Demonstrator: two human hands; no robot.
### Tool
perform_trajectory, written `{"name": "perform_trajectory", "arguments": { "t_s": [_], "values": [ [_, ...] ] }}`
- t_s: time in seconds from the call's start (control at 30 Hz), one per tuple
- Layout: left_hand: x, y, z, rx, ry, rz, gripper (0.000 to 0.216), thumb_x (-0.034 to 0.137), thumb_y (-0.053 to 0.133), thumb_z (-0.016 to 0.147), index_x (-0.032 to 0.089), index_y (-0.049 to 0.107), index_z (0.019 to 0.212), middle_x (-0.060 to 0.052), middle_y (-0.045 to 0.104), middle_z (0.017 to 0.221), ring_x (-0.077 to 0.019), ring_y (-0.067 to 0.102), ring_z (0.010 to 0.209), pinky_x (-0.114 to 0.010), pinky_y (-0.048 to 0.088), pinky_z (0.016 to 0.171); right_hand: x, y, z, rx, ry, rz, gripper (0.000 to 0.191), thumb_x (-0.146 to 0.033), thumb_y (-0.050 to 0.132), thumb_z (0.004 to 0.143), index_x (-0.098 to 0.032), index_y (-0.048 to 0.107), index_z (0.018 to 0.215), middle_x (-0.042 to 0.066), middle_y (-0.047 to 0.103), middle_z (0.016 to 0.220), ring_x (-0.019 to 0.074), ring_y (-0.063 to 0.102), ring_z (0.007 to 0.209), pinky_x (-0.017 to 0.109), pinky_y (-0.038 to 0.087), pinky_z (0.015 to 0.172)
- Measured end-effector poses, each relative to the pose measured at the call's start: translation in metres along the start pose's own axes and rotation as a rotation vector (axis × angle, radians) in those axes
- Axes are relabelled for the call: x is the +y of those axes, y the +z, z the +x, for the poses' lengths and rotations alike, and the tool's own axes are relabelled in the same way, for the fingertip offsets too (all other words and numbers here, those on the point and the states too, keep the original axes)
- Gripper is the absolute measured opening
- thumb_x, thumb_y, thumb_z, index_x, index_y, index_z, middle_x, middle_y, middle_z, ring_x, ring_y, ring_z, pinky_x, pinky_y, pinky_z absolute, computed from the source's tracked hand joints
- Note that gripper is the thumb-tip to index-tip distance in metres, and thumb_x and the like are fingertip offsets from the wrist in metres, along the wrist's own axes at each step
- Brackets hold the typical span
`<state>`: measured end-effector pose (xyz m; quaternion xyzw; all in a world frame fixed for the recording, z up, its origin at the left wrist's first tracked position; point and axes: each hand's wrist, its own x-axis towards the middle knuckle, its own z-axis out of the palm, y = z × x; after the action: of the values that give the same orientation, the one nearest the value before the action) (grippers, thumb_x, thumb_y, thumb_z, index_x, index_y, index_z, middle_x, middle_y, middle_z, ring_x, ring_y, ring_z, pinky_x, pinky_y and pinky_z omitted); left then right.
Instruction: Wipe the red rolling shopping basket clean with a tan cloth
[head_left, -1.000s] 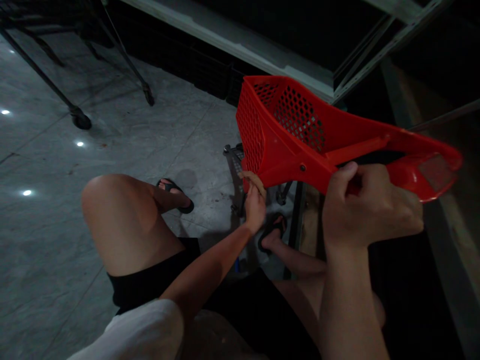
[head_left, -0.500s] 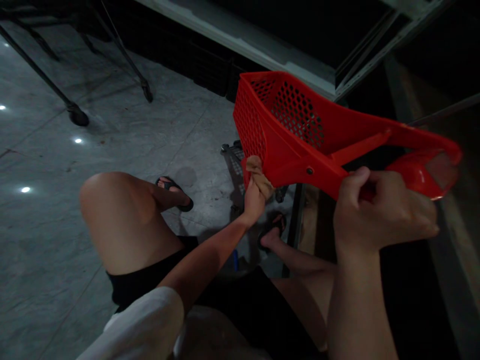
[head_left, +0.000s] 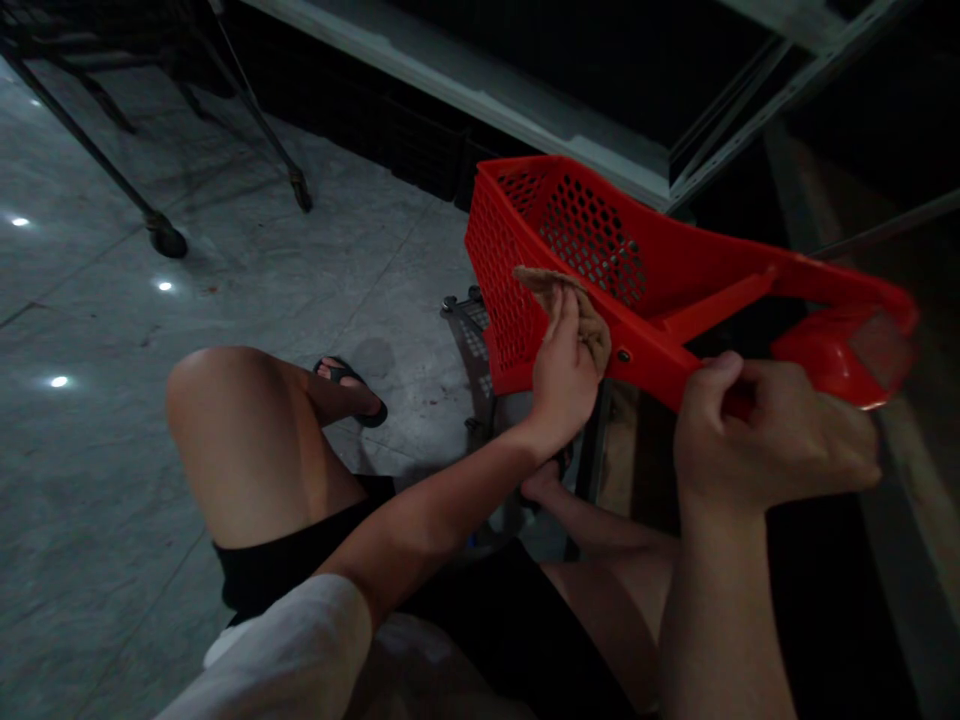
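A red plastic shopping cart (head_left: pixel 705 262) with a perforated basket stands in front of me, its handle end pointing right. My left hand (head_left: pixel 566 375) presses a brown cloth (head_left: pixel 596 335) flat against the near outer side of the basket, fingers bent over the cloth. On the near side bar by the handle, my right hand (head_left: pixel 772 430) is wrapped round the red plastic in a fist. Part of the cart's underside and its casters lie hidden behind my left arm.
Behind the cart runs a white metal shelf edge (head_left: pixel 465 90) with dark crates below. A metal frame leg with a caster (head_left: pixel 166 238) stands on the grey tiled floor (head_left: pixel 247 290) at left. My knees and sandalled feet flank the cart. Wooden boards lie at right.
My left hand has moved the cloth up and to the right along the basket's side, from its lower corner. The right hand keeps its hold on the side bar.
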<state>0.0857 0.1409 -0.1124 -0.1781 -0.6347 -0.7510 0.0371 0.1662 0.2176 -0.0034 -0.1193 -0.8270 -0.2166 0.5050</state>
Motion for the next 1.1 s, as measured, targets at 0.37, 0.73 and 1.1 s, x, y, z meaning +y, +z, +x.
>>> {"name": "perform_trajectory", "arguments": {
  "t_s": [0.37, 0.73, 1.1],
  "values": [
    [0.023, 0.009, -0.029, -0.111, 0.012, -0.111, 0.089, -0.001, 0.034, 0.089, 0.035, 0.010, 0.167, 0.007, 0.003, 0.176, -0.0178, 0.004, 0.163, -0.044, 0.007, 0.136, 0.044, -0.009, -0.003, 0.113, -0.290, 0.114, 0.017, -0.022, 0.063, 0.079, -0.022, 0.058, 0.063, -0.003, 0.048, 0.043, 0.0144, 0.047, 0.044, 0.029, 0.027, 0.049],
    [-0.027, -0.010, 0.060, 0.029, -0.155, 0.017, 0.078, 0.002, 0.042, 0.089, 0.021, 0.028, 0.164, -0.001, 0.011, 0.176, -0.0210, 0.002, 0.163, -0.043, 0.001, 0.135, 0.032, -0.020, 0.003, 0.076, -0.237, 0.149, 0.027, -0.022, 0.060, 0.084, -0.022, 0.054, 0.058, -0.005, 0.046, 0.041, 0.0118, 0.046, 0.042, 0.029, 0.032, 0.051],
    [0.016, 0.017, -0.058, -0.182, 0.127, -0.047, 0.075, 0.005, 0.034, 0.097, 0.035, 0.023, 0.165, 0.005, 0.016, 0.175, -0.0195, 0.013, 0.162, -0.047, 0.010, 0.136, 0.069, -0.021, -0.013, 0.039, -0.189, 0.196, 0.025, -0.025, 0.060, 0.083, -0.022, 0.059, 0.058, -0.003, 0.053, 0.043, 0.0141, 0.053, 0.045, 0.029, 0.036, 0.055]
  ]
}}
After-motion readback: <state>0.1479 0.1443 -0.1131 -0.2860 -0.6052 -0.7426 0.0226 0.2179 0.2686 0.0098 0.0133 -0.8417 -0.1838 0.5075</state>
